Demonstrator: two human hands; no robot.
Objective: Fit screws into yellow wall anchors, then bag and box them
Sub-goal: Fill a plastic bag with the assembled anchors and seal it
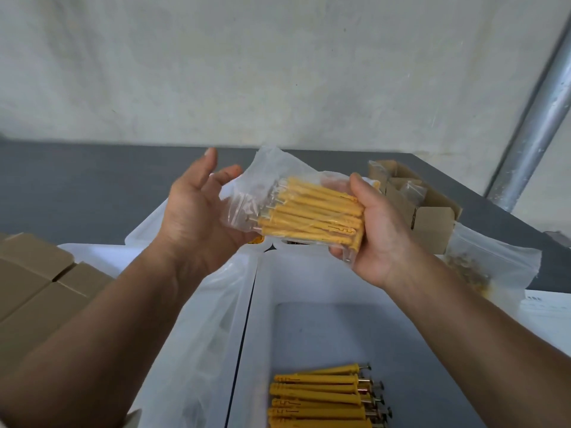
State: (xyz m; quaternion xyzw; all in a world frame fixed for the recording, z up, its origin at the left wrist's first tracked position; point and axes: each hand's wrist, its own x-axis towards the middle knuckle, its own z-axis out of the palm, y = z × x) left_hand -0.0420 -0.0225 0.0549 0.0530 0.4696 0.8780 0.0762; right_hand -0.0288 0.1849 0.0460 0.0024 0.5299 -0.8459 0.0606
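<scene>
A clear plastic bag filled with several yellow wall anchors with screws in them is held up over the table. My right hand grips the bag's closed end, fingers curled round the anchor tips. My left hand cups the bag's open end from below, fingers straight and spread. More assembled yellow anchors lie in a row in the white tray beneath.
Closed brown cardboard boxes are stacked at the left. An open carton holding small boxes stands at the back right, with a bag of loose parts beside it. A second white tray and a metal post are also present.
</scene>
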